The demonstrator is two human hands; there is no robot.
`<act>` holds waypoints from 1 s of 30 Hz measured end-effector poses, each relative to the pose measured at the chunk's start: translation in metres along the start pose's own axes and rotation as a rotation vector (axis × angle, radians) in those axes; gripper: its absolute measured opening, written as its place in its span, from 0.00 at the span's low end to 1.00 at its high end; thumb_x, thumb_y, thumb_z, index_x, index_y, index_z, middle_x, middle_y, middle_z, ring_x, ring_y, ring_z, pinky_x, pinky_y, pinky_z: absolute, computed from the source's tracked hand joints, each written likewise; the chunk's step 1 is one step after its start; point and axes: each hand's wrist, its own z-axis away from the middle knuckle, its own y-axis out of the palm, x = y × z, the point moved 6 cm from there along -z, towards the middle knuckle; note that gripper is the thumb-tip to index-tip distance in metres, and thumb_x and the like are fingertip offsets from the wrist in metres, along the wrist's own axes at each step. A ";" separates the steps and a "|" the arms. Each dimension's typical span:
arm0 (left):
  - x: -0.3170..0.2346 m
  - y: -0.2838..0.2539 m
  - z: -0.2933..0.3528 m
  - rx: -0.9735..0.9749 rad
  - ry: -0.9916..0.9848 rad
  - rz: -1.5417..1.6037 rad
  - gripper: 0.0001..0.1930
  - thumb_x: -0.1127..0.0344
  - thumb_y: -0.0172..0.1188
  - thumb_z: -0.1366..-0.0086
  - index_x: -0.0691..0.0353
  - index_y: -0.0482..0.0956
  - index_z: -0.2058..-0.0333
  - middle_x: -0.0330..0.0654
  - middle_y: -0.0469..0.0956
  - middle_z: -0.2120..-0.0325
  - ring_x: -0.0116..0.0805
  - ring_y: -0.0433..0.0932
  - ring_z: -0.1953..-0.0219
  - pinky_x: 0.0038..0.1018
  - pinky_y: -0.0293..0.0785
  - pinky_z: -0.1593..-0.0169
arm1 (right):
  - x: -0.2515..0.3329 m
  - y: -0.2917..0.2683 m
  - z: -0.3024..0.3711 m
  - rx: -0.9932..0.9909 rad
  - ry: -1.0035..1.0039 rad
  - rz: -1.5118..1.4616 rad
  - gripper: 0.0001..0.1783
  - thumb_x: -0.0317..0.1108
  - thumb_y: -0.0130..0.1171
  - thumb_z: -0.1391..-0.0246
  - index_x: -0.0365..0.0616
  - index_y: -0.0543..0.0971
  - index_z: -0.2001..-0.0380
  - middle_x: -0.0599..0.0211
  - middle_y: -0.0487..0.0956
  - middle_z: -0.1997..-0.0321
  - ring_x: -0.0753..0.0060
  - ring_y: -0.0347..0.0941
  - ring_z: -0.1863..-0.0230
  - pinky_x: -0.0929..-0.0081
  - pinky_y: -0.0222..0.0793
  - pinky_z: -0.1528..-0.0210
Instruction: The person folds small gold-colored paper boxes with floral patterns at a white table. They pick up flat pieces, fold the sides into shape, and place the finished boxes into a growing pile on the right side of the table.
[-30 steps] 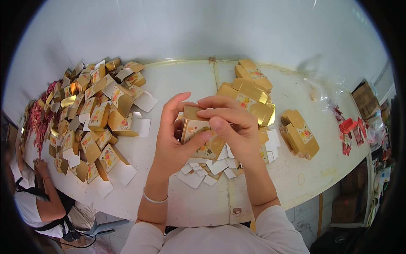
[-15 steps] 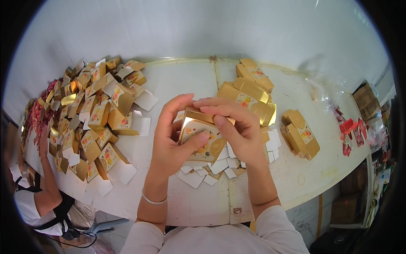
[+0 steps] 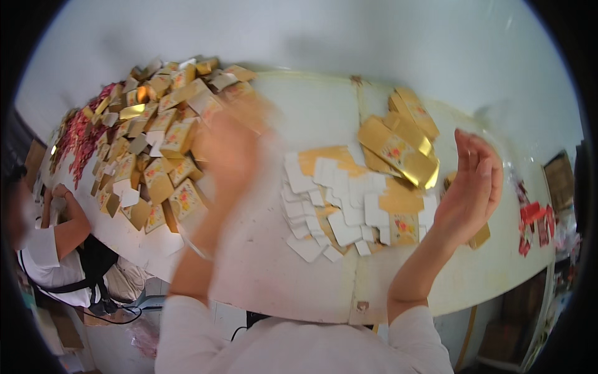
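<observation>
My left hand [image 3: 233, 146], smeared by motion, is over the right side of a heap of folded gold boxes [image 3: 179, 138] with floral prints and white flaps. A blurred gold box [image 3: 250, 111] shows right by its fingers; whether they grip it cannot be made out. My right hand [image 3: 471, 190] hangs above the table's right part, fingers loosely bent and holding nothing. Between my arms lie overlapping flat carton blanks [image 3: 342, 227], white and gold. Behind them is a stack of flat gold cartons [image 3: 395, 149]. Another flat carton stack [image 3: 479, 237] is mostly hidden by my right hand.
A co-worker [image 3: 59, 249] sits at the table's left end, beside a pile of small pinkish-red pieces [image 3: 81, 149]. Red packets [image 3: 532, 215] lie near the right edge. A pale wall [image 3: 311, 37] stands behind the white table [image 3: 261, 274].
The gold box that both hands held before me has left the middle. My left hand has swung left to the heap; my right hand has moved away to the right. The view has shifted.
</observation>
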 end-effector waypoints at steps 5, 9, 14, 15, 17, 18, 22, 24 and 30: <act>0.138 -0.059 -0.016 -0.211 -0.327 -0.776 0.41 0.51 0.60 0.49 0.57 0.49 0.42 0.55 0.52 0.44 0.51 0.51 0.41 0.51 0.49 0.44 | 0.015 0.007 -0.002 -0.053 -0.038 -0.121 0.12 0.28 0.44 0.46 0.30 0.72 0.65 0.53 0.74 0.61 0.63 0.70 0.56 0.70 0.62 0.48; 0.002 0.077 0.018 0.257 -0.031 -0.181 0.33 0.62 0.66 0.53 0.61 0.64 0.48 0.50 0.62 0.49 0.43 0.56 0.41 0.38 0.54 0.41 | 0.019 0.002 -0.001 0.029 -0.117 -0.055 0.10 0.26 0.45 0.47 0.31 0.73 0.65 0.54 0.74 0.61 0.67 0.69 0.57 0.74 0.62 0.51; -0.075 0.208 0.047 0.567 -0.021 -0.080 0.46 0.38 0.64 0.61 0.61 0.63 0.47 0.50 0.64 0.53 0.46 0.59 0.48 0.40 0.54 0.47 | 0.038 -0.007 -0.003 0.040 -0.178 -0.009 0.13 0.30 0.42 0.45 0.30 0.71 0.65 0.48 0.73 0.60 0.57 0.69 0.56 0.63 0.62 0.49; -0.082 0.229 0.053 0.656 -0.018 -0.134 0.47 0.37 0.64 0.62 0.61 0.63 0.47 0.49 0.65 0.55 0.44 0.61 0.51 0.39 0.55 0.49 | 0.040 -0.008 -0.003 0.047 -0.193 0.013 0.14 0.31 0.41 0.45 0.30 0.71 0.64 0.46 0.73 0.60 0.54 0.69 0.55 0.60 0.62 0.48; -0.083 0.247 0.054 0.708 -0.015 -0.215 0.48 0.36 0.65 0.65 0.61 0.64 0.48 0.46 0.66 0.58 0.41 0.62 0.54 0.36 0.56 0.53 | 0.045 -0.014 -0.003 0.050 -0.222 0.045 0.15 0.32 0.40 0.44 0.30 0.70 0.64 0.45 0.72 0.60 0.51 0.69 0.55 0.57 0.62 0.47; -0.080 0.249 0.052 0.672 -0.024 -0.239 0.48 0.36 0.66 0.67 0.61 0.65 0.49 0.45 0.66 0.59 0.39 0.62 0.55 0.35 0.56 0.54 | 0.046 -0.015 -0.004 0.050 -0.223 0.045 0.15 0.32 0.40 0.44 0.30 0.70 0.64 0.45 0.72 0.60 0.51 0.69 0.55 0.57 0.62 0.47; -0.069 0.219 0.041 0.618 -0.105 -0.099 0.34 0.49 0.68 0.62 0.62 0.68 0.58 0.45 0.69 0.64 0.40 0.69 0.62 0.35 0.63 0.60 | 0.044 -0.018 -0.005 0.026 -0.189 0.034 0.14 0.31 0.40 0.45 0.30 0.70 0.65 0.46 0.73 0.61 0.53 0.69 0.56 0.58 0.63 0.49; -0.060 0.185 0.035 0.663 -0.259 0.054 0.26 0.59 0.68 0.58 0.63 0.68 0.62 0.44 0.71 0.66 0.38 0.73 0.66 0.32 0.68 0.63 | 0.039 -0.016 -0.003 0.017 -0.153 0.011 0.12 0.29 0.42 0.46 0.30 0.71 0.66 0.49 0.73 0.62 0.57 0.69 0.58 0.63 0.63 0.51; -0.045 0.070 0.015 -0.018 -0.468 0.692 0.18 0.74 0.64 0.50 0.65 0.65 0.64 0.42 0.75 0.70 0.26 0.76 0.68 0.19 0.71 0.65 | 0.009 0.017 0.004 0.124 0.085 0.178 0.09 0.23 0.53 0.52 0.36 0.72 0.65 0.63 0.72 0.68 0.72 0.66 0.67 0.78 0.61 0.65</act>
